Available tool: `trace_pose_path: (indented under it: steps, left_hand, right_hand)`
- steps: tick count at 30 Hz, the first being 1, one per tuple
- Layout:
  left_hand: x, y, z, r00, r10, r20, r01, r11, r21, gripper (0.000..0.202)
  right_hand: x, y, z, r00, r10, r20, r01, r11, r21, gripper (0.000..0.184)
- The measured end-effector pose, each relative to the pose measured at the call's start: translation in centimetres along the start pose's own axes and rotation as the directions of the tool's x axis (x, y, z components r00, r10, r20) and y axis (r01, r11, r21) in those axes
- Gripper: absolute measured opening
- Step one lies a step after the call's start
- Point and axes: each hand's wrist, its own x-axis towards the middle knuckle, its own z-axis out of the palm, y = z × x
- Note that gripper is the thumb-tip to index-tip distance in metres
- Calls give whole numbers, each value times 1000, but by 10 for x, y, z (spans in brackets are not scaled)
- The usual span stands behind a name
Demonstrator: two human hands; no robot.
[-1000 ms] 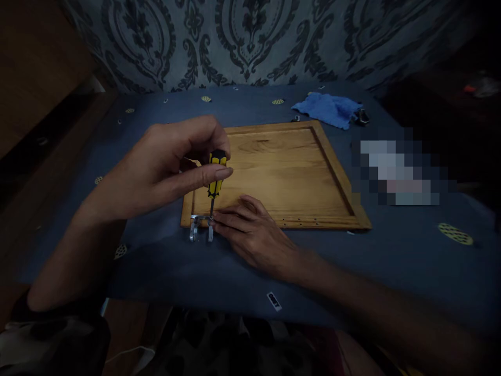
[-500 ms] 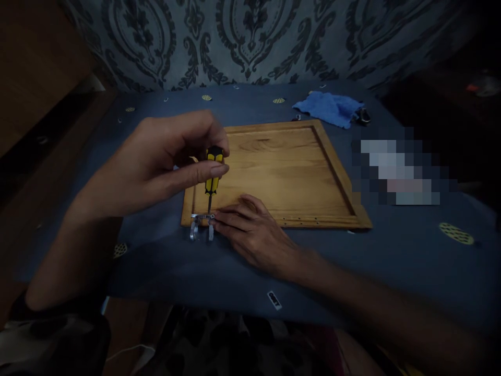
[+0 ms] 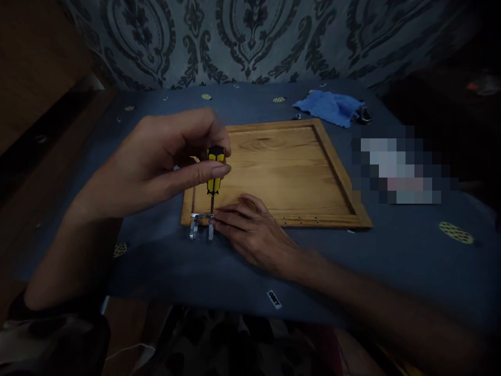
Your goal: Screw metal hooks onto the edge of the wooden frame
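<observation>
My left hand (image 3: pixel 172 162) is closed around a small yellow-and-black screwdriver (image 3: pixel 215 172), held upright with the tip down. The tip meets the right end of a metal hinge (image 3: pixel 201 216). That hinge sits on the near edge of a framed wooden panel (image 3: pixel 282 169), towards its left corner, and its metal arms hang over the front. My right hand (image 3: pixel 256 235) rests on the same edge just right of the hinge, fingers stretched out. Its fingertips reach the hinge's end beside the screwdriver tip; the thumb is hidden.
The panel lies on a dark blue patterned cloth (image 3: pixel 383 271). Behind it on the right are a blue rag (image 3: pixel 331 108) and a small dark object (image 3: pixel 365 115). Small holes dot the panel's near edge. A pixelated patch hides something at the right.
The screwdriver and my left fingers have shifted very slightly right, and the handle stands a little straighter. My right hand and the hinge stay in place.
</observation>
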Motion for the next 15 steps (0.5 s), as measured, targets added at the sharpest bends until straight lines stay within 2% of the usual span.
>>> trace_pose_path:
  steps: [4,10,15]
  left_hand:
    - [0,1,1,999,-36,-19,36,999,17,15]
    - [1,-3,-1,999,28,17,-28,1000,-5,16]
    - [1,-2,0,1000,-11,13,11,1000,-4,16]
  right_hand:
    - [1,-1,-2,1000,0,0,0,1000,8,29]
    - [2,-1,-3,1000,-1,3,1,1000,4,30]
    - [1,-1,-2,1000,-2,-2,2,1000,2,30]
